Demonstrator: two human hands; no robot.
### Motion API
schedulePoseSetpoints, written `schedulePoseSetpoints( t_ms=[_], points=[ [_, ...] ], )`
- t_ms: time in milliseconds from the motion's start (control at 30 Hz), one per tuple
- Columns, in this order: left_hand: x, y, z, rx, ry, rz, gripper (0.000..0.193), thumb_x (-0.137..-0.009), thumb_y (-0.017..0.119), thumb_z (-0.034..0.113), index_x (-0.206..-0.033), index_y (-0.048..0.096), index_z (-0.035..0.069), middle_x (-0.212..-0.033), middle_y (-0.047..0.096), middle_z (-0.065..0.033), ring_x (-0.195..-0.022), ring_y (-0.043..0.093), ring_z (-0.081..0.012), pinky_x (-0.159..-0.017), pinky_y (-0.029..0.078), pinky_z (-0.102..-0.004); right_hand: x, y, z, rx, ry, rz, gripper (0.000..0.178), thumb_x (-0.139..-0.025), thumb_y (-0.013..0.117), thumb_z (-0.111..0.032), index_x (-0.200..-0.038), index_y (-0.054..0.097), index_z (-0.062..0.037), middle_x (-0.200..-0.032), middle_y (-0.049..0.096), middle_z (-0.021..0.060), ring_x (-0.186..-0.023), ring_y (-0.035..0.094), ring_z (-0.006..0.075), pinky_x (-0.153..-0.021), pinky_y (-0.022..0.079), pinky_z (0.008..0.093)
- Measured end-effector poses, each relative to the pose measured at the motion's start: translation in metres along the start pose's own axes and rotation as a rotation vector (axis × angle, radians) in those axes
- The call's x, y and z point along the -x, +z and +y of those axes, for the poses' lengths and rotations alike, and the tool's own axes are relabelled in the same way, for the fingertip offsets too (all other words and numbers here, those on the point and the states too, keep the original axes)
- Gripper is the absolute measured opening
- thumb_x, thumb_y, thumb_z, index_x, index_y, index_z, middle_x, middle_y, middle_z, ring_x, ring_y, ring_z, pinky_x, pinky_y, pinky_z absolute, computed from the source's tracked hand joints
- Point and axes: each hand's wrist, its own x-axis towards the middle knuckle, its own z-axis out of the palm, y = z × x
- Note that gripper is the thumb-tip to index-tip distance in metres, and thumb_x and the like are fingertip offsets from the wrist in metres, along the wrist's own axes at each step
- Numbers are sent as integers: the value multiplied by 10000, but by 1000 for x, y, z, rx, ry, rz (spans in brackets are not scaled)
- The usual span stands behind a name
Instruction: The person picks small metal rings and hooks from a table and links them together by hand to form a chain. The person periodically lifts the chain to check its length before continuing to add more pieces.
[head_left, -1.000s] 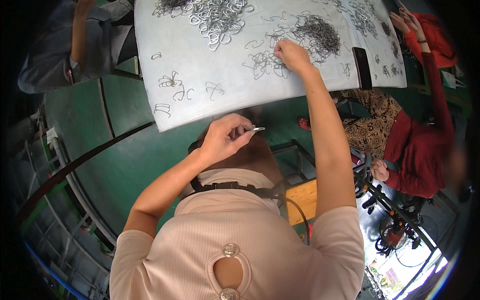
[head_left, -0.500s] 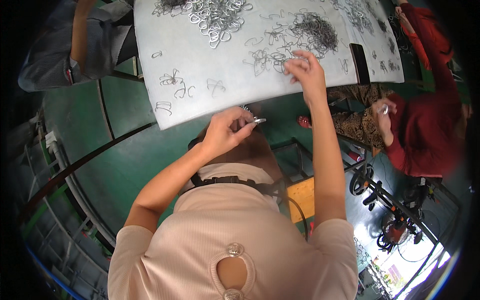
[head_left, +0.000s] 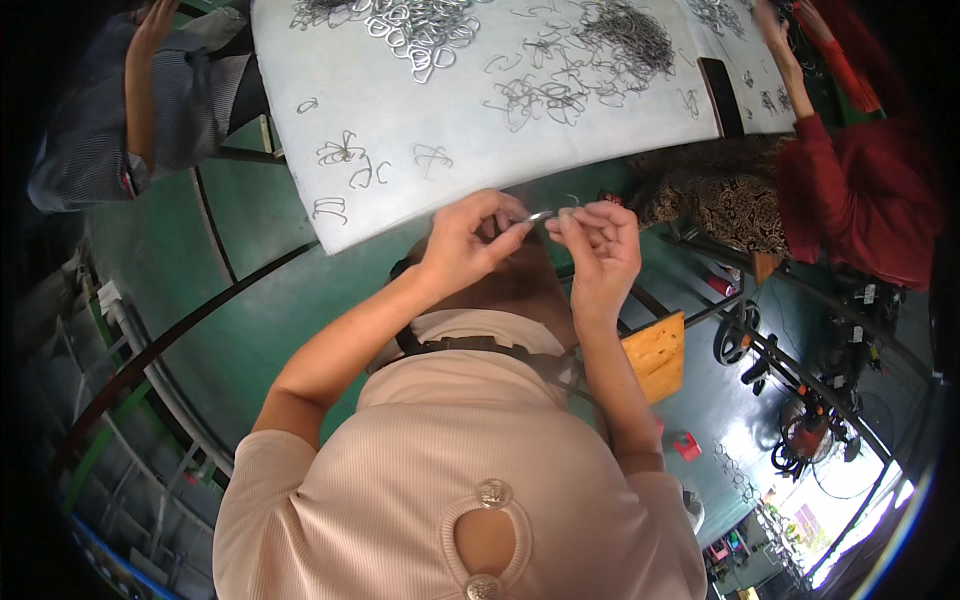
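Note:
In front of my waist, just off the table's near edge, both hands are close together. My left hand pinches a small silver metal piece between thumb and fingers, its tip sticking out toward the right. Facing it, my right hand has thumb and forefinger closed on a thin bent wire, which curves up above the fingertips. The two pieces are very near each other; whether they touch, I cannot tell.
On the white table lie a heap of silver loops, a dark pile of bent wires and scattered wires. A black phone rests toward the right. One person sits left, another in dark red right.
My right hand has come back from the scattered wires on the table to beside my left hand, now with a bent wire. The person in dark red has reached toward the table.

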Motion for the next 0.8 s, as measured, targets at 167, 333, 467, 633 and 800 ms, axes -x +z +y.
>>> schedulePoseSetpoints(
  t_ms=[167,333,467,633,800],
  points=[
    [-17,-24,-13,-94,190,-55,177,-806,663,107,-967,643,37,-882,638,-91,-702,582,-182,-641,476,-285,9,-6,11,203,-277,-44,203,-817,616,91,-981,511,34,-915,635,145,-800,665,178,-679,550,247],
    [-99,-84,-74,-561,53,342,215,-839,626,187,-977,642,23,-918,633,-138,-792,609,-281,-695,488,-378,6,-13,15,286,-384,-154,179,-794,639,92,-930,549,18,-894,655,145,-786,663,179,-681,550,265],
    [-150,-92,-83,-895,-19,404,393,-808,672,312,-1015,573,-7,-878,627,-167,-790,617,-306,-684,492,-402,-1,-17,15,355,-387,-210,188,-775,655,90,-915,566,2,-869,667,127,-775,668,193,-678,539,273],
    [-172,-90,-92,-1087,-165,305,414,-796,670,316,-1040,539,9,-920,638,-188,-827,625,-365,-707,495,-446,-6,-15,14,361,-382,-199,190,-770,664,81,-924,585,4,-861,666,119,-746,660,193,-661,529,270],
    [-159,-94,-66,-1083,-207,272,232,-821,578,172,-964,630,-3,-759,668,-184,-728,665,-334,-679,524,-427,-16,-14,15,385,-366,-171,172,-778,662,71,-919,588,7,-843,659,111,-721,650,174,-646,523,261]
  ],
)
